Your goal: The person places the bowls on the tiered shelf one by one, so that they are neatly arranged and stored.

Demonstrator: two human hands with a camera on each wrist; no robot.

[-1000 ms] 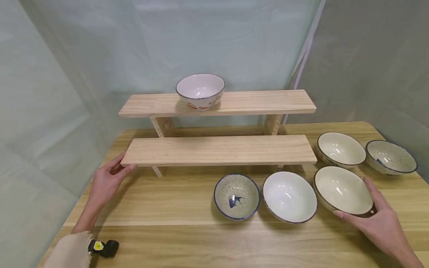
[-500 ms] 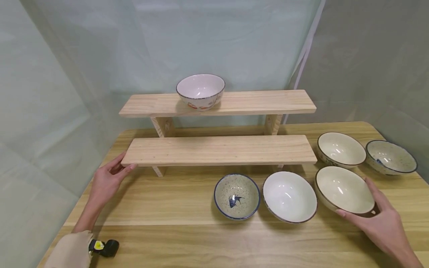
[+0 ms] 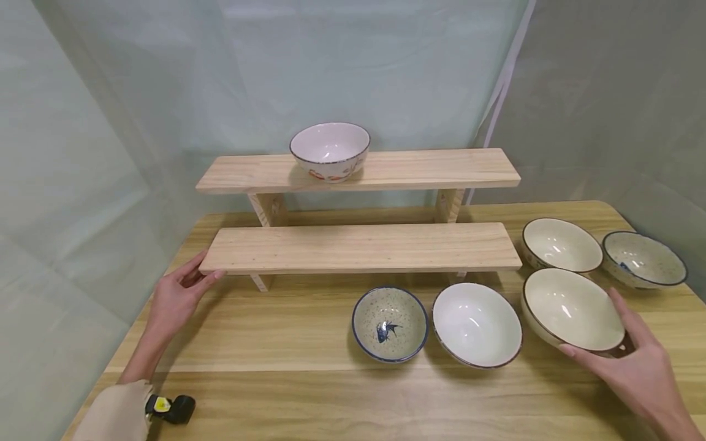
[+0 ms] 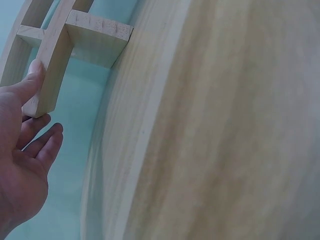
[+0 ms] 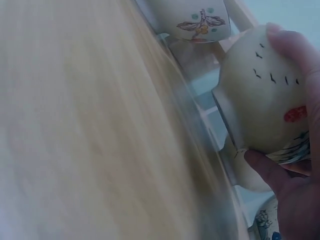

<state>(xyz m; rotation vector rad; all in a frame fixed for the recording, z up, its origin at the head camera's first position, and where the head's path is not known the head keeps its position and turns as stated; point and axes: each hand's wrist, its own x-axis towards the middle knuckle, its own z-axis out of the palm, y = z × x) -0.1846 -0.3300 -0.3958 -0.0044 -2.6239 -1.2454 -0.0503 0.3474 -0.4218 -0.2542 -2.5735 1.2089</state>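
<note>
My left hand (image 3: 175, 300) holds the left end of the lower board of a two-tier wooden shelf (image 3: 358, 248). In the left wrist view, the thumb lies on the board (image 4: 54, 75) and the fingers curl near its end. At the right, my right hand (image 3: 634, 364) grips a cream bowl (image 3: 573, 309) with a dark rim, thumb on the near side and fingers round the right side. Red and dark markings show on the bowl's outside (image 5: 265, 95) in the right wrist view, where its foot seems raised off the table.
A white bowl (image 3: 331, 150) sits on the upper board. On the table stand a speckled blue-fish bowl (image 3: 388, 315), a white bowl (image 3: 477, 324), another cream bowl (image 3: 559, 245) and a speckled blue-rimmed bowl (image 3: 642, 260). Pale sheeting (image 3: 353, 73) hangs behind the wooden table (image 3: 276, 398).
My right hand and the cream bowl have shifted slightly right, and the bowl looks a little higher, its rim overlapping the cream bowl behind. The left hand has stayed on the shelf.
</note>
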